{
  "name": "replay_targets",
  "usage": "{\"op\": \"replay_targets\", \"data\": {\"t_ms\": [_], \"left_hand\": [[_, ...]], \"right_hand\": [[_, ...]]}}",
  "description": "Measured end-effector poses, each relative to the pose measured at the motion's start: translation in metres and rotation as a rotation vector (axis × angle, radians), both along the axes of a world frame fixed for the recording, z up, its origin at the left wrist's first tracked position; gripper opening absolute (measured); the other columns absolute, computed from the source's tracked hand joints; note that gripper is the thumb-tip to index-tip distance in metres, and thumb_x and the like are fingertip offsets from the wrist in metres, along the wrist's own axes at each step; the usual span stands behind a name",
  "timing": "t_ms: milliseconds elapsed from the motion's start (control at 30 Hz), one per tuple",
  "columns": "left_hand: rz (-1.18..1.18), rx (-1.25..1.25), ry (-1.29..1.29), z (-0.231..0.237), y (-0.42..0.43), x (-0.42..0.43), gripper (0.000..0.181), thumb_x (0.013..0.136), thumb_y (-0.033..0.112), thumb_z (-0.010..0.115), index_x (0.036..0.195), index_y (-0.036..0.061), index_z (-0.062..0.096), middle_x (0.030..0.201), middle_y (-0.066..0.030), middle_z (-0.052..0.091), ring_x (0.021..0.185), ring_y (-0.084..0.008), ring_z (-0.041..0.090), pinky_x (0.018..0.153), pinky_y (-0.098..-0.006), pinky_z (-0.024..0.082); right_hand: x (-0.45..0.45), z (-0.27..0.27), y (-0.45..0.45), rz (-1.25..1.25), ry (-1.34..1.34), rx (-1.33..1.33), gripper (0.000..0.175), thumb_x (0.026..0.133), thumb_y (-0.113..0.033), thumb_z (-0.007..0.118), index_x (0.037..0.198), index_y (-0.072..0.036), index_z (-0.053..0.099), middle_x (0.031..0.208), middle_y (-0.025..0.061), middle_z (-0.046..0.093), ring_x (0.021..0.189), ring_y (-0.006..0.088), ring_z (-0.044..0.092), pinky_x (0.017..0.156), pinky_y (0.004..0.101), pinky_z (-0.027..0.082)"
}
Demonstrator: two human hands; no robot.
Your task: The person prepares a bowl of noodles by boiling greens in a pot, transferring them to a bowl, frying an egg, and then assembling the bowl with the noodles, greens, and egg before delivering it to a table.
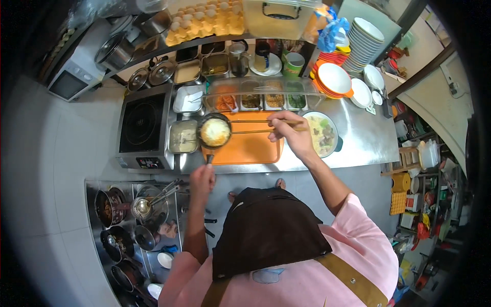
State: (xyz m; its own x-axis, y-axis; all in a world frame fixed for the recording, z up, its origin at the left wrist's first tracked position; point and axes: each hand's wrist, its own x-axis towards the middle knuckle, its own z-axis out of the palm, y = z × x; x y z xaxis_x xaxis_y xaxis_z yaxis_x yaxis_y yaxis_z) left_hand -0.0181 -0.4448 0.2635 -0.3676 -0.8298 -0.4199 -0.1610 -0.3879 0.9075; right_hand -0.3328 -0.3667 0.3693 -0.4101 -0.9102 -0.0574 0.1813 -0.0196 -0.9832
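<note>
My left hand (203,179) grips the handle of a small black frying pan (200,141), held over the left side of an orange tray (253,151). A fried egg (215,132), white with a browned edge, lies in the pan. In my right hand (288,128) is a pair of long wooden chopsticks (249,132), spread apart, their tips at the pan's right rim beside the egg. Just right of that hand, a white bowl (333,126) holds pale noodles or soup with a green leaf and brownish pieces.
An induction cooker (142,122) stands at the left. Behind the tray is a clear-covered topping rack (264,96). Stacked bowls (333,78) rise at the back right, and egg trays (207,23) sit on the shelf above. Several pans occupy a steel stove (134,224) at lower left.
</note>
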Motion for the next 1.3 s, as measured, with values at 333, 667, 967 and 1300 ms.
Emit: {"op": "replay_targets", "data": {"t_ms": [333,667,967,1300], "left_hand": [[-0.234,-0.296,-0.137,-0.010,0.093,-0.139,0.034,0.102,0.029,0.057,0.084,0.0008,0.061,0.059,0.0028,0.050,0.052,-0.0061,0.046,0.048,-0.0251,0.036],[-0.562,-0.237,-0.068,-0.007,0.097,-0.182,0.027,0.102,0.024,0.058,0.086,0.0031,0.060,0.064,0.0035,0.051,0.055,-0.0047,0.045,0.049,-0.0222,0.035],[-0.676,-0.176,-0.163,0.017,0.100,-0.215,0.025,0.101,0.020,0.060,0.083,0.0025,0.059,0.061,0.0020,0.051,0.053,-0.0059,0.046,0.048,-0.0240,0.036],[-0.554,-0.185,-0.182,0.011,0.113,-0.223,0.026,0.099,0.021,0.059,0.084,0.0008,0.059,0.063,-0.0001,0.053,0.056,-0.0094,0.049,0.052,-0.0273,0.039]], "right_hand": [[-0.118,-0.015,0.049,-0.080,0.058,0.145,0.016,0.090,-0.005,0.055,0.093,0.005,0.066,0.072,0.0082,0.065,0.055,0.0139,0.064,0.051,0.0269,0.053],[-0.232,-0.045,0.123,-0.062,-0.256,0.107,0.017,0.092,-0.009,0.057,0.098,0.004,0.065,0.087,0.0133,0.067,0.057,0.0144,0.066,0.052,0.0239,0.057],[-0.266,-0.021,0.154,-0.091,-0.059,0.198,0.018,0.091,-0.010,0.057,0.096,0.004,0.066,0.079,0.0101,0.068,0.055,0.0116,0.065,0.051,0.0223,0.056],[-0.201,0.014,0.141,-0.113,0.396,0.152,0.013,0.088,-0.004,0.056,0.088,0.004,0.066,0.075,0.0060,0.063,0.053,0.0127,0.063,0.050,0.0301,0.050]]}}
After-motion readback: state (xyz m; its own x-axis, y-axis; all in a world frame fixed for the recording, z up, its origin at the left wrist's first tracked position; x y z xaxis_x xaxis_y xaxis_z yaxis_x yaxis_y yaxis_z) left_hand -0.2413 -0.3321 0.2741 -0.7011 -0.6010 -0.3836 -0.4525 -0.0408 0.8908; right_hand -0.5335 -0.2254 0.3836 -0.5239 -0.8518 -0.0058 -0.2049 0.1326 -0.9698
